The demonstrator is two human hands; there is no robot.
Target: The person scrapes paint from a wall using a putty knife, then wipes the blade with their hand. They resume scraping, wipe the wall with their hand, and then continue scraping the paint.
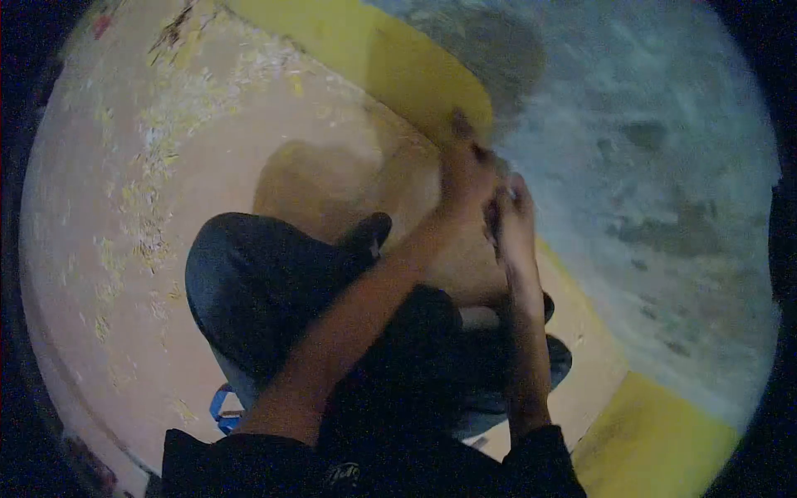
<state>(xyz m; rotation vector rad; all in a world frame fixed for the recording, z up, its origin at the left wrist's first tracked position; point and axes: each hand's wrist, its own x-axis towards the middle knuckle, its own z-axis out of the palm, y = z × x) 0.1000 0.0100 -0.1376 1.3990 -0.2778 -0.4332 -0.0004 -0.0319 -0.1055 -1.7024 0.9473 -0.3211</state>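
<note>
My left hand [467, 174] and my right hand [516, 214] meet in front of me, over the yellow edge of the pale surface. Motion smears the left fingers, and a dark tip sticks out beyond them toward the yellow strip. The right hand is closed, its fingers curled in and its thumb side against the left hand. Something small and dark shows at the right fingers; I cannot tell what it is.
I sit with folded legs [266, 274] on a pale floor [91, 274] strewn with yellowish-white scraps [154, 199]. A yellow strip [415, 70] borders it, with stained grey ground [664, 166] beyond. A blue item [226, 411] lies by my left knee. Shadows fall ahead.
</note>
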